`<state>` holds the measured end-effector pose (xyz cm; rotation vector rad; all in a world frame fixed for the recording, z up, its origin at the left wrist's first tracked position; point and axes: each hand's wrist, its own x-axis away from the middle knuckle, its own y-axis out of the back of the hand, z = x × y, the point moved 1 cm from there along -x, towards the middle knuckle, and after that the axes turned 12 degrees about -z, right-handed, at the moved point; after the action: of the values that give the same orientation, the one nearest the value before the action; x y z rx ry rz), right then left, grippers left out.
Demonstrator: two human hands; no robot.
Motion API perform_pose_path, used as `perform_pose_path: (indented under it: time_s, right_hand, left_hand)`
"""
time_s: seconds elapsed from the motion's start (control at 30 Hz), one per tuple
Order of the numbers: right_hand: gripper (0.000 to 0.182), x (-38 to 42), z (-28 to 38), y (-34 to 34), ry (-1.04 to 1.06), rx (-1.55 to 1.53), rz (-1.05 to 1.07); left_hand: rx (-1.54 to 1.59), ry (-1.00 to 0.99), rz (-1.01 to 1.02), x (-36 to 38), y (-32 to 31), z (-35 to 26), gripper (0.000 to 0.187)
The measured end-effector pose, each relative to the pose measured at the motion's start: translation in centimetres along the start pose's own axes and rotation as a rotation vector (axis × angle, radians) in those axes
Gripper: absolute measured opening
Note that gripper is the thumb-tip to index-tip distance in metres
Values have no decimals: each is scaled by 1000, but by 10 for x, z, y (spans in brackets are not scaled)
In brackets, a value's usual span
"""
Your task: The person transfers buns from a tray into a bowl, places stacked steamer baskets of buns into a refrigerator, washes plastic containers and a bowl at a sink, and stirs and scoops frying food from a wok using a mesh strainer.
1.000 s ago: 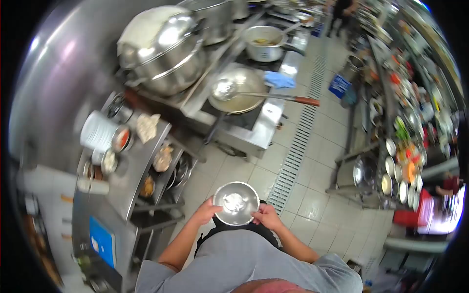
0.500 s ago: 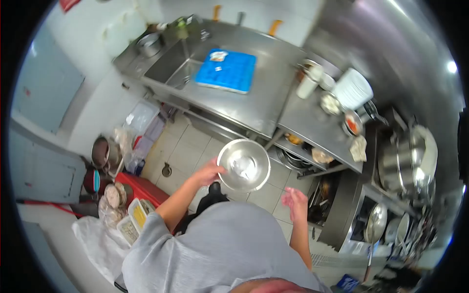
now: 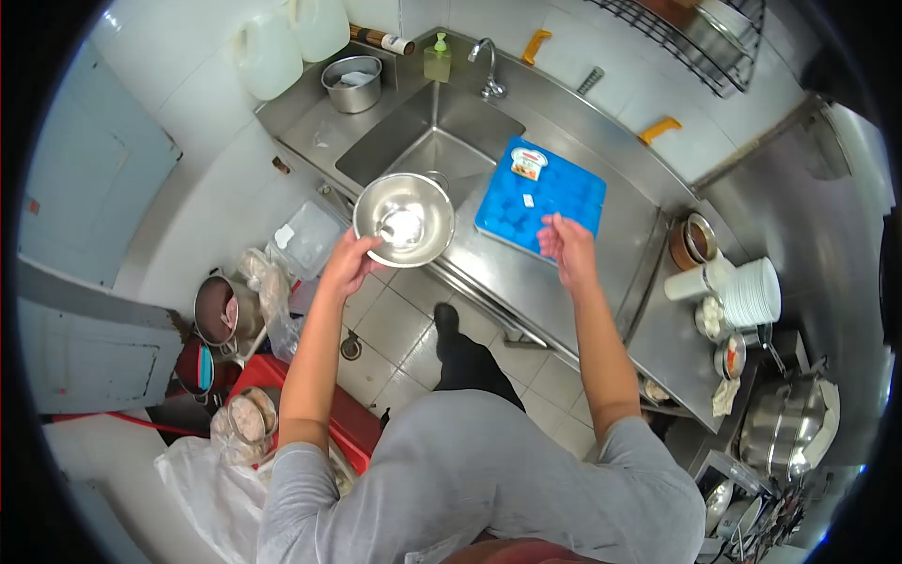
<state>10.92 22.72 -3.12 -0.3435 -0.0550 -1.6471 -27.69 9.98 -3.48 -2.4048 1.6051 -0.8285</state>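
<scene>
My left hand (image 3: 351, 263) grips a round stainless steel bowl (image 3: 421, 202) by its near rim, with the thumb over the edge. The bowl is tilted a little toward me, and its shiny inside shows. It overlaps the front edge of the sink (image 3: 434, 141) in this view. My right hand (image 3: 568, 248) is over the steel counter, its fingers loosely bent and holding nothing. Just behind those fingers lies a flat blue tray-like pack (image 3: 554, 188) with a white label on top.
A faucet (image 3: 490, 80) and a soap bottle (image 3: 437, 62) stand behind the sink, with a metal pot (image 3: 353, 86) to their left. Stacked white plates (image 3: 752, 291) are on the right counter. A red box (image 3: 324, 414) sits on the floor at left.
I have stepped up to the sink. The bowl, still in my left hand, has come to the sink's front edge. My right hand has moved forward over the counter near the blue pack.
</scene>
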Motion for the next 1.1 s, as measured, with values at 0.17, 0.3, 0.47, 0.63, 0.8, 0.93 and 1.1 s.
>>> perform_pose_path:
  time_s: [0.17, 0.3, 0.47, 0.63, 0.8, 0.93, 1.1]
  right_hand:
    - [31, -249, 23, -122, 16, -125, 11]
    - [44, -429, 33, -207, -121, -56, -135]
    - [47, -558, -7, -251, -391, -234, -307]
    - [23, -581, -38, -246, 59, -48, -272]
    - [33, -563, -10, -262, 257, 168, -126]
    - [33, -569, -2, -255, 192, 300, -157]
    - [48, -591, 3, -262, -348, -20, -211]
  left_hand:
    - [-50, 69, 41, -177, -47, -50, 48]
    - [-56, 164, -33, -284, -76, -67, 45]
    - [-75, 264, -48, -370, -79, -79, 47]
    - [-143, 295, -28, -445, -85, -69, 54]
    - [-337, 254, -45, -490, -95, -70, 56]
    - [-1091, -337, -6, -504, -96, -60, 61]
    - [-1768, -886, 110, -415, -131, -135, 71]
